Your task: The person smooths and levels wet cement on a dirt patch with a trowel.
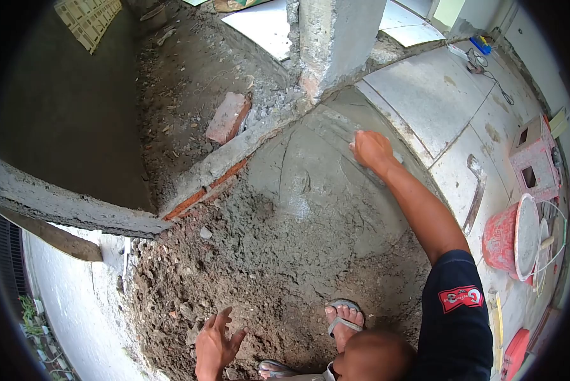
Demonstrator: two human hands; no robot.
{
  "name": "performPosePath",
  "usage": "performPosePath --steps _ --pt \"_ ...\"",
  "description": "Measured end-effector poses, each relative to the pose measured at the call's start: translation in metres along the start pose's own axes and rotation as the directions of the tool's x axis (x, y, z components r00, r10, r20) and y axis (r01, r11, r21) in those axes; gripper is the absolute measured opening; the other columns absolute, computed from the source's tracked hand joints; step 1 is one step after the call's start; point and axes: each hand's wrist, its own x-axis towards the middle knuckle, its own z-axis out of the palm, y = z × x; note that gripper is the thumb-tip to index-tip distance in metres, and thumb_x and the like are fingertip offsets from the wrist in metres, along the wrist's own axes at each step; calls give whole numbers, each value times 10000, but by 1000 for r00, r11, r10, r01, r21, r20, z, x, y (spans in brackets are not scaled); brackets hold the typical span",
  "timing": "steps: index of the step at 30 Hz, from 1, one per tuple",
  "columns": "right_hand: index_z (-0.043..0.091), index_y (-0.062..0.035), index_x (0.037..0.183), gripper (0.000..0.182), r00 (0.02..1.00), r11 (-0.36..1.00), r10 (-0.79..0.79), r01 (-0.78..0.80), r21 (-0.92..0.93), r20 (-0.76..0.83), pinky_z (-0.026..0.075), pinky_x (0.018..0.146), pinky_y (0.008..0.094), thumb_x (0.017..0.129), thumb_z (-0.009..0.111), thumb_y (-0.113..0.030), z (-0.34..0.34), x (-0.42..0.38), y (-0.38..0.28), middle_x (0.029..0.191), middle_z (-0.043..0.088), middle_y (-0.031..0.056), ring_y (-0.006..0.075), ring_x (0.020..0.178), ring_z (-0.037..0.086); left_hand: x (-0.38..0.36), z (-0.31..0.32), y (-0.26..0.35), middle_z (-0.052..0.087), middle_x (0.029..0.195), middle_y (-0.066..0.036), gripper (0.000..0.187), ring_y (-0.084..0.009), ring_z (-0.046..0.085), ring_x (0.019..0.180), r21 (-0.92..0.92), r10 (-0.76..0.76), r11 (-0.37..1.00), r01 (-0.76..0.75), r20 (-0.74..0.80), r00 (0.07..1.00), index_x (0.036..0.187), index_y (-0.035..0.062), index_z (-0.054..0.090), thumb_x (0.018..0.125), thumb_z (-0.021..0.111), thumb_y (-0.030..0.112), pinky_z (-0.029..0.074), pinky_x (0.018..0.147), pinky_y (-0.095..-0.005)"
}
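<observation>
My right hand (pixel 372 150) is closed in a fist on the handle of a plastering trowel (pixel 397 157), low over the wet mortar. Most of the trowel is hidden by the hand or blends with the grey surface. Around it the wet mortar (pixel 310 171) looks smooth near the pillar and grows rough toward my feet. My left hand (pixel 215 348) hovers above the brown rubble and soil (pixel 190 286), fingers apart, holding nothing. A sandaled foot (pixel 345 320) stands on the soil by the mortar's near edge.
A concrete pillar (pixel 339 44) rises at the mortar's far corner. Beyond the low concrete edge (pixel 218 162) lies a brick (pixel 228 118). Along the right, pale floor tiles (pixel 424 95) carry a metal bar (pixel 475 193), a red bucket (pixel 507 236) and a pinkish box (pixel 534 155).
</observation>
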Motion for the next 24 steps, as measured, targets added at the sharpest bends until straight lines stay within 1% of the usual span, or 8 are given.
performPosePath --steps 3,5,7,9,15,16,18,24 --pt "708 2 1002 272 989 989 149 -149 17 9 542 902 533 957 646 -259 -3 -4 23 1070 729 244 461 1050 682 -12 3 -4 745 1104 -139 631 -342 717 1046 -3 37 999 -37 19 999 1400 108 579 902 771 446 587 858 -457" --pt "713 9 1007 288 960 964 265 -262 49 -88 541 900 532 965 657 -271 -1 -3 35 1087 724 254 454 1056 687 -18 8 -4 740 1119 -143 644 -343 718 1052 52 17 998 -21 68 998 1412 111 572 911 754 473 589 873 -458" --pt "721 8 1024 300 957 961 275 -271 55 -89 546 897 529 954 678 -281 9 -3 34 1090 726 256 452 1039 694 -26 12 -1 709 1214 -205 616 -409 699 1063 -10 -5 1000 6 125 992 1464 172 552 911 756 351 572 872 -495" --pt "733 7 1035 322 938 902 340 -305 307 -69 548 902 532 948 687 -300 29 -4 17 1086 726 264 457 1037 695 -28 14 -2 706 1220 -212 616 -417 696 1065 -2 14 1000 -13 130 991 1464 167 551 913 753 351 569 878 -500" --pt "728 -1 1021 295 978 972 -71 24 233 195 559 861 535 963 645 -279 40 -69 -83 1027 737 248 444 1004 704 -19 19 7 705 1186 -218 614 -389 710 1013 -42 89 996 -85 123 988 1456 138 555 898 778 264 580 859 -470" --pt "728 -1 1021 295 979 972 -66 20 235 190 559 861 535 963 645 -279 42 -69 -82 1027 737 248 444 1004 704 -17 20 7 705 1186 -218 614 -389 710 1013 -37 94 995 -90 122 988 1456 138 555 898 778 264 580 859 -470" --pt "726 -6 1004 268 957 970 -224 201 135 185 557 854 539 961 638 -255 49 -68 -76 983 738 242 443 990 707 -15 22 6 708 1190 -206 616 -364 720 1009 -16 85 996 -83 103 991 1449 126 558 888 788 234 586 846 -454" --pt "718 0 921 259 985 990 127 -119 69 -117 547 848 552 957 645 -247 22 -7 12 976 733 246 443 966 703 -17 21 5 708 1188 -205 593 -364 707 1049 -34 66 997 -63 89 994 1436 141 568 893 781 252 581 859 -463"
